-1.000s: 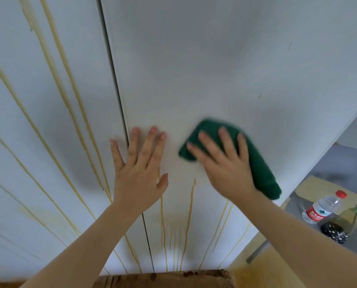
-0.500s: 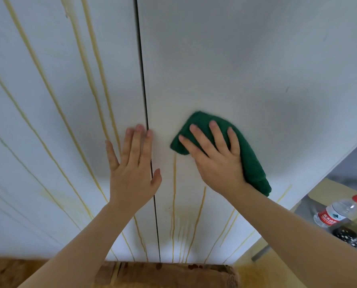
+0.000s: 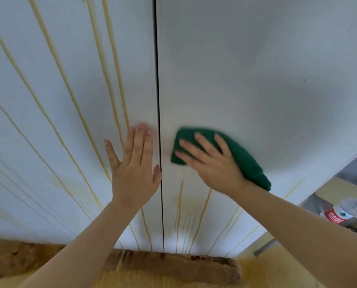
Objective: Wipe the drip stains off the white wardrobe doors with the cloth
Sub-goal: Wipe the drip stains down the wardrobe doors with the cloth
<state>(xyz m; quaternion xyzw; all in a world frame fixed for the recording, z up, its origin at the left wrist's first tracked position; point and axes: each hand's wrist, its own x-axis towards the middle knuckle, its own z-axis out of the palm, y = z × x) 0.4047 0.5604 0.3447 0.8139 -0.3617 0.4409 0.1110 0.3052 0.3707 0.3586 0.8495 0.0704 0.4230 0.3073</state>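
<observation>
Since one second ago, the left hand (image 3: 135, 173) has slid off the dark gap (image 3: 158, 90) between the two doors. It now lies wholly on the left white wardrobe door (image 3: 17, 142), a little left of the middle of the frame. From my screen I see its palm flat on the panel and its fingers straight. Three of them are close together, the little finger is apart, and the thumb is at the edge of the gap.

Just right of the middle, the right hand (image 3: 213, 165) is flat with spread fingers and presses the dark green cloth (image 3: 246, 161) against the right white wardrobe door (image 3: 256, 69). The cloth looks blurred.

Long yellow-brown drip stains (image 3: 113, 59) run down the left door from the upper left to its lower edge, and the left hand covers part of them. On the right door I see streaks only below the cloth, in the lower middle.

At the lower right, past the door's edge, there is a clear plastic bottle with red cap and red label (image 3: 344, 210). The right forearm hides what is next to it. At the bottom, a brown cardboard strip (image 3: 173, 267) lies on the wooden floor (image 3: 17, 260) at the foot of the doors.
</observation>
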